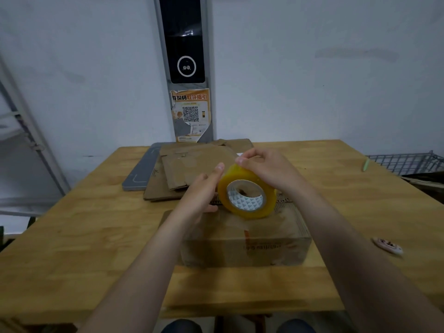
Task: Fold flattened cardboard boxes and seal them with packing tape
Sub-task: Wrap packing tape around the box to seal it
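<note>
Wooden counter (84, 236) under a pale wall carries a folded cardboard box (264, 246) near its front edge, with flattened boxes (182, 169) stacked behind it. Just above the box, the right grip (266, 167) curls over the yellow tape roll (249, 211), holding it. The left grip (201, 193) lies straight-fingered against the roll's left side.

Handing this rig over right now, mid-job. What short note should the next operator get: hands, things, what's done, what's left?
Left hand: fingers straight against the side of the packing tape roll, steadying it.
Right hand: curled over the roll's top, fingertips pinching at its edge.
Things: the roll is over the folded cardboard box at the near middle of the wooden table; the flattened boxes are stacked behind.
Done: one box folded up.
Left: pull tape, seal this box, then do the stack.
</note>
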Action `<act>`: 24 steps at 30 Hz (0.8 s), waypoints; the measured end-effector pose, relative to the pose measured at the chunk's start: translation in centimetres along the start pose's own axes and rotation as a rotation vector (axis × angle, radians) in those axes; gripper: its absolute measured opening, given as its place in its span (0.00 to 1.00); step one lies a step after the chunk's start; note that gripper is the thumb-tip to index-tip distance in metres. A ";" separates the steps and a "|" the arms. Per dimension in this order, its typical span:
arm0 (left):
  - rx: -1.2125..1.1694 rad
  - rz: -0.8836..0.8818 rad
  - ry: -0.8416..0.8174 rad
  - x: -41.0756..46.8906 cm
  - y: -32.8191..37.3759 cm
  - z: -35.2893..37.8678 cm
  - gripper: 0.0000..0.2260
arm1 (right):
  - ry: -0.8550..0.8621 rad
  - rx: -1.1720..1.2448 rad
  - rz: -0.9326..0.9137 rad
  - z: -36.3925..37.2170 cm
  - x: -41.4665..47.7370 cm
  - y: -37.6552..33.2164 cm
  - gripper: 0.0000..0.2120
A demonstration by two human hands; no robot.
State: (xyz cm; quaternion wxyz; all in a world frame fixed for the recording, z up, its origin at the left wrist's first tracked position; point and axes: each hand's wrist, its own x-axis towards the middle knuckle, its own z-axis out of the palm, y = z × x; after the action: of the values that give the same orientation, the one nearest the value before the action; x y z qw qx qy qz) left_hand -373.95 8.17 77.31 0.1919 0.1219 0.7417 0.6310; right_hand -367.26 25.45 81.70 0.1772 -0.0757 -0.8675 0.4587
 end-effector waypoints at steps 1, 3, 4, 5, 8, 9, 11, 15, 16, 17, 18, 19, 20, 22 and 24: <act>0.007 -0.013 0.017 0.2 0.0 -0.1 0.29 | 0.010 -0.016 -0.032 0.1 -0.1 0.1 0.13; -0.005 -0.029 0.036 0.5 -0.1 -0.3 0.20 | 0.024 -0.025 -0.102 0.1 -0.5 0.8 0.15; -0.020 -0.027 0.038 0.6 -0.1 -0.4 0.17 | 0.032 -0.012 -0.129 0.0 -0.8 1.2 0.17; -0.030 -0.022 0.041 0.6 -0.1 -0.5 0.16 | 0.042 0.004 -0.144 0.0 -1.2 1.6 0.21; -0.064 -0.018 0.062 0.8 -0.2 -0.8 0.12 | 0.040 -0.002 -0.168 0.1 -2.2 3.4 0.34; -0.085 -0.028 0.072 0.9 -0.2 -1.0 0.11 | 0.027 -0.007 -0.183 0.4 -2.4 4.0 0.36; -0.141 -0.057 0.084 1.1 -0.4 -1.4 0.09 | 0.000 0.003 -0.200 0.8 -2.6 5.2 0.35; -0.279 -0.077 0.110 1.1 -0.5 -2.0 0.07 | -0.029 -0.032 -0.274 0.6 -2.0 5.1 0.31; -0.297 -0.071 0.121 1.0 -0.4 -2.0 0.08 | -0.035 -0.033 -0.300 0.3 -1.8 4.7 0.30; -0.309 -0.065 0.129 0.8 -0.3 -2.0 0.08 | -0.039 -0.039 -0.326 -0.1 -1.4 4.2 0.30; -0.321 -0.062 0.131 0.7 -0.3 -2.0 0.08 | -0.041 -0.057 -0.348 -0.6 -1.0 3.7 0.30; -0.330 -0.059 0.131 0.6 -0.2 -1.9 0.08 | -0.042 -0.087 -0.370 -1.0 -0.6 3.2 0.31; -0.336 -0.056 0.131 0.5 -0.1 -1.9 0.08 | -0.048 -0.119 -0.393 -1.5 -0.1 2.7 0.31; -0.341 -0.054 0.132 0.5 0.0 -2.0 0.08 | -0.075 -0.186 -0.422 -2.1 0.7 2.1 0.32; -0.345 -0.055 0.124 0.7 -0.1 -1.9 0.07 | -0.099 -0.245 -0.430 -2.3 1.1 1.9 0.32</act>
State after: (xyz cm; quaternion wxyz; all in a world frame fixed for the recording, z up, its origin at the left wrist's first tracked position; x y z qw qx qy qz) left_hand -375.38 6.70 77.33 0.1810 0.0278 0.6359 0.7497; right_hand -367.45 28.65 81.62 0.2174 0.1124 -0.9204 0.3049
